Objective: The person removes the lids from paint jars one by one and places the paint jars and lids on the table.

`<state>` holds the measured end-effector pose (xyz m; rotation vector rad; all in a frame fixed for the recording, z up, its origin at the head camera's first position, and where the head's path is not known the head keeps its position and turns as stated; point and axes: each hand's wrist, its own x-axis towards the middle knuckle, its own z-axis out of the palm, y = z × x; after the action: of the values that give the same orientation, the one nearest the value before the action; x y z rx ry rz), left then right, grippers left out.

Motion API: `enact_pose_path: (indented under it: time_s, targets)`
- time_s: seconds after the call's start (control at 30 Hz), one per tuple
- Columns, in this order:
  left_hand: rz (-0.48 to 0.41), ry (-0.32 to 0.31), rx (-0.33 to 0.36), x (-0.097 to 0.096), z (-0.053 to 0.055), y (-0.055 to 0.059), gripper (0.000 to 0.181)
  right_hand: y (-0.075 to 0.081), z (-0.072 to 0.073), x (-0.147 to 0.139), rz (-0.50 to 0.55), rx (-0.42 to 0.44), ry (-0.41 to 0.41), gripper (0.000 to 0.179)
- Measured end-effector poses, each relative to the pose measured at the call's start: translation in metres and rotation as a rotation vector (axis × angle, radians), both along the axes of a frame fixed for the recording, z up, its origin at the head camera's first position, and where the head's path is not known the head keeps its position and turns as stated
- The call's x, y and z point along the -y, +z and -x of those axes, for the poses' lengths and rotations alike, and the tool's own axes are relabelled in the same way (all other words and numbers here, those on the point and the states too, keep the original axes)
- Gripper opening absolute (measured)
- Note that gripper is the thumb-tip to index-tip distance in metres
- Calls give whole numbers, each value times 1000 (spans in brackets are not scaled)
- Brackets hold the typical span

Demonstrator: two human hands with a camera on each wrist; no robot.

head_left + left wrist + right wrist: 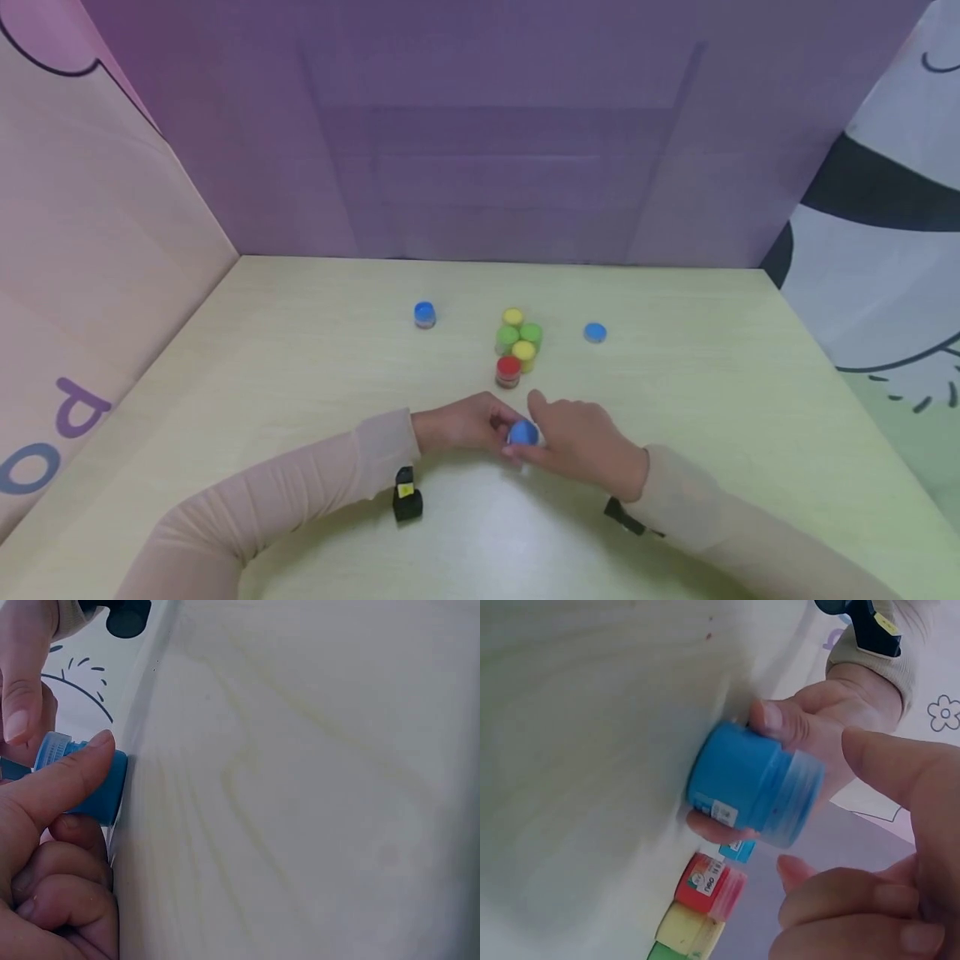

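A small jar of blue paint with a clear, ridged end is in my left hand, tilted low over the table. The left thumb lies along its side in the left wrist view, and the fingers curl round the other side. My right hand is beside the jar's clear end, thumb and forefinger spread apart. In the right wrist view a gap shows between those fingertips and the jar, while the other fingers are bent. Just beyond the hands stands a red jar.
Behind the red jar cluster yellow jars and green jars. Another blue jar stands farther left, and a flat blue disc like a lid lies to the right. A purple panel bounds the table's back.
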<state>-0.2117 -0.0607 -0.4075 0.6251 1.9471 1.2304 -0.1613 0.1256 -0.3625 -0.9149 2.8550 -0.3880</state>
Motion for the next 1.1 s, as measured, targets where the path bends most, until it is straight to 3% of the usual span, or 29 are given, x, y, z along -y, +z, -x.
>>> enact_pose_path:
  time_s: [0.23, 0.43, 0.77, 1.1]
  targets:
    - [1, 7, 8, -1, 0, 0, 28, -1, -1, 4, -31, 3, -35, 42]
    - [-17, -12, 1, -1, 0, -2, 28, 1, 0, 3, -30, 2, -3, 39]
    - [-19, -19, -1, 0, 1, -2, 26, 6, 2, 0, -12, 93, 30, 29]
    - [-17, 14, 25, 0, -1, 1, 23, 2, 6, -12, 12, 79, 175, 23]
